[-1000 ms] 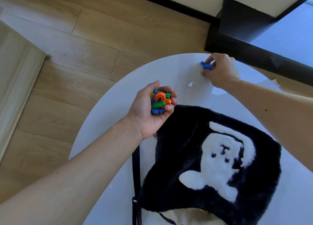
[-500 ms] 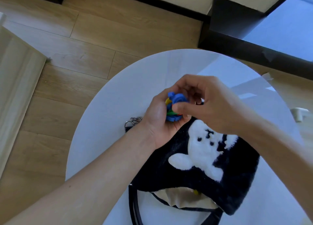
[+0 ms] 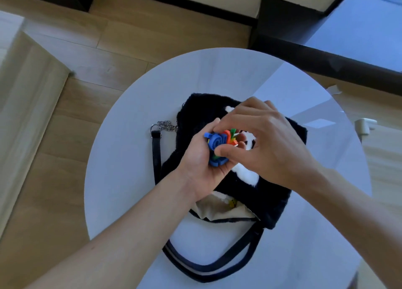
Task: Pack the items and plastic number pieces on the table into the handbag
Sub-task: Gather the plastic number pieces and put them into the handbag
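Note:
A black furry handbag [image 3: 272,193] with a white animal figure lies on the round white table [image 3: 130,158]. Its zip mouth [image 3: 224,210] gapes toward me, showing beige lining and a small yellow item inside. Above the bag, my left hand [image 3: 200,164] cups a bunch of coloured plastic number pieces [image 3: 219,145], blue, orange and green. My right hand [image 3: 261,141] closes over the same bunch from the right, thumb and fingers pinching the pieces.
The bag's black strap [image 3: 206,273] loops toward me, and a chain with a ring [image 3: 163,126] lies at the bag's left. Wooden floor surrounds the table. A pale wooden panel [image 3: 24,114] stands at left, and a dark frame [image 3: 304,49] lies beyond the table.
My right hand picked a blue piece from the table's far edge and brought it to the bunch in my left hand. Both hands now meet over the bag.

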